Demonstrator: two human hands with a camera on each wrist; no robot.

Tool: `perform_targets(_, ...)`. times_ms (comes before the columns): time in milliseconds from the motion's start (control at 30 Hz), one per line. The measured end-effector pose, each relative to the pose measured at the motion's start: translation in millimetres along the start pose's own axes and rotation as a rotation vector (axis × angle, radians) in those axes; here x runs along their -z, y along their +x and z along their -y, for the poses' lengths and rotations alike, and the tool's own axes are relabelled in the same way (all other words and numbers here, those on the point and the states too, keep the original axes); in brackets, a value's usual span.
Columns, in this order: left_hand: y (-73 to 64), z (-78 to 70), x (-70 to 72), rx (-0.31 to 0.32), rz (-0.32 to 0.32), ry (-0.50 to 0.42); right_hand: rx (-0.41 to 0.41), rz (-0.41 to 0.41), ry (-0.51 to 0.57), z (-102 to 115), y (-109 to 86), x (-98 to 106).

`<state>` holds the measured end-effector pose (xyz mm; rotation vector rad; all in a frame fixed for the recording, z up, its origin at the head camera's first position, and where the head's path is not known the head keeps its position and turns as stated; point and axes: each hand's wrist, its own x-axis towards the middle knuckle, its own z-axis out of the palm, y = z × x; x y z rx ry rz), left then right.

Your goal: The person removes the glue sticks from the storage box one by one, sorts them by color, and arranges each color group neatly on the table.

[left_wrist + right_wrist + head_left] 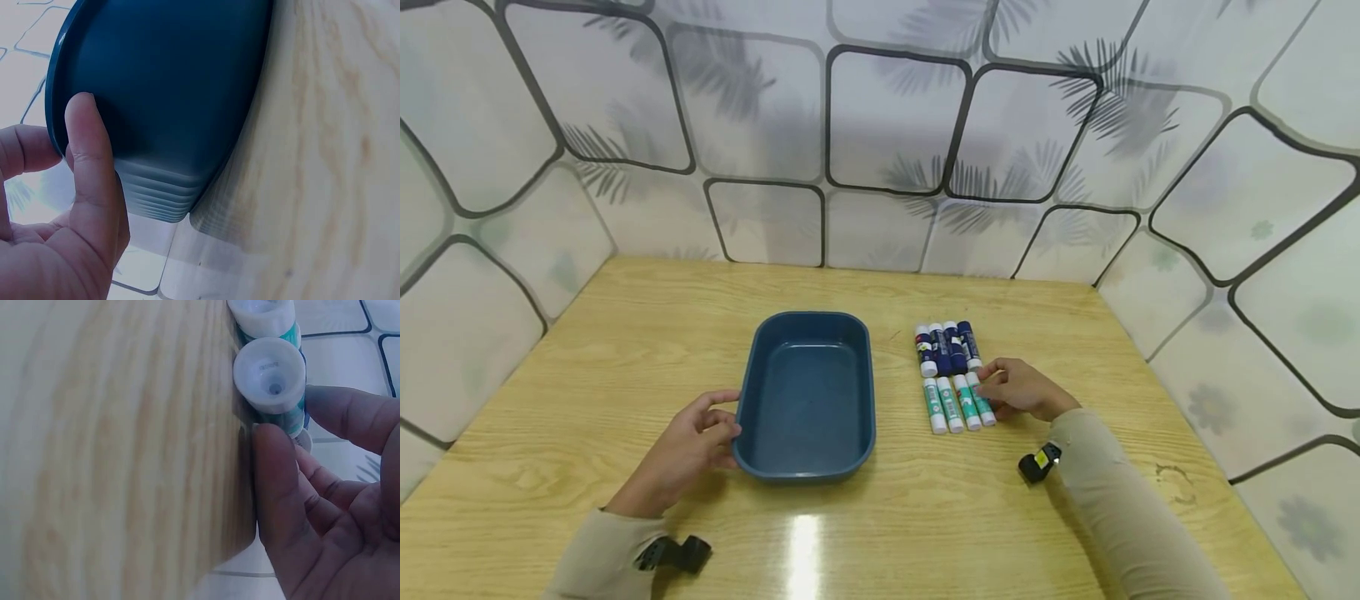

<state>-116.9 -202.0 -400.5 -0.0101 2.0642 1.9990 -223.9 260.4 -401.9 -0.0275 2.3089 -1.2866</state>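
A dark blue plastic bin (805, 481) stands on the wooden table. My left hand (692, 450) is at its left side; in the left wrist view the thumb lies against the outer wall (169, 81), with a finger reaching the rim. Right of the bin lie glue sticks in two rows: navy-and-white glue sticks (940, 348) behind, teal-and-white glue sticks (949, 407) in front. My right hand (1022, 389) is at the rightmost teal glue stick (269, 375), pinching it between thumb and index finger. Its round white end faces the right wrist camera.
The wooden table (925, 533) extends around the bin and glue sticks. Patterned panels (880, 125) rise behind the table and along both sides. Each wrist carries a small black camera, such as the one at the left cuff (673, 554).
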Motion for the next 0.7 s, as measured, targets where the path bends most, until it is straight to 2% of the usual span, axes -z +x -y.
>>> perform_targets(333,-2.5,-0.7,1.6,-0.010,-0.002,-0.005,-0.020,-0.002,0.004,-0.2,3.1,-1.1)
perform_targets(700,-4.2,-0.8,4.1,-0.003,-0.012,-0.032,-0.004,0.023,0.061,7.2,-2.7,9.8)
